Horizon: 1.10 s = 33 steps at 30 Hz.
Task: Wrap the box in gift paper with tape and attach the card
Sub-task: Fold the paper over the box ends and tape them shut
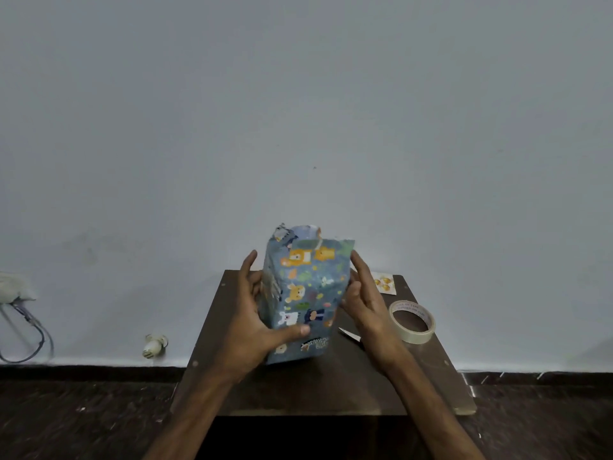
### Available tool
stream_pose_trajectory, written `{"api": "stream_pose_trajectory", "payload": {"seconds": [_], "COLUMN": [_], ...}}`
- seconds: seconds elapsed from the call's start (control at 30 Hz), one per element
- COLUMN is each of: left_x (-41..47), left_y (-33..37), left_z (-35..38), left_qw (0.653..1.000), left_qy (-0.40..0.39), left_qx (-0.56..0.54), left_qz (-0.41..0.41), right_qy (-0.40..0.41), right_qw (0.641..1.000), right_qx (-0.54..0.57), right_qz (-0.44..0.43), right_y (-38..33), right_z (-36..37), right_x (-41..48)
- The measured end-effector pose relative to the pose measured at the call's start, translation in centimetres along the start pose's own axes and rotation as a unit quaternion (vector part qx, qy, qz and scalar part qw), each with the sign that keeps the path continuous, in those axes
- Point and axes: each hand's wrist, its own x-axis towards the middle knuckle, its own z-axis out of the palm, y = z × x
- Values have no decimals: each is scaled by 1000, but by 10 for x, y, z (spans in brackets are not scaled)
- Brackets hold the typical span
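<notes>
The left hand [255,317] gripped, thumb across the front, the box wrapped in blue bear-print gift paper [305,293], held upright over the dark brown tabletop [298,390]. The right hand [368,303] pressed fairly straight fingers [356,260] against its right side. The top end stood unfolded, so folding and taping it seemed next. To the right lay one cream tape roll [412,336], one gold-printed card [384,283] and one small blade [348,334].

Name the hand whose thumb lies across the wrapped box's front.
The left hand: its thumb crosses the front of the blue bear-print wrapped box; the right hand touches only its side edge.
</notes>
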Motion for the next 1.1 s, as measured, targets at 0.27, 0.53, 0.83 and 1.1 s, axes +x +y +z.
{"api": "stream_pose_trajectory", "payload": {"seconds": [0.27,0.53,0.83,1.1], "left_x": [-8,2,11,14], "left_y": [17,10,9,11], "left_z": [4,-1,-11,-11], "left_qw": [995,997,929,922], "left_qy": [-20,49,49,32], "left_qx": [-95,7,302,344], "left_qz": [14,65,210,173], "right_qy": [-53,-12,-8,39], "right_qw": [997,999,998,999], "right_qx": [-39,-28,-25,-27], "right_qz": [41,39,57,22], "right_y": [7,1,7,15], "right_z": [6,4,6,18], "right_x": [0,5,10,16]}}
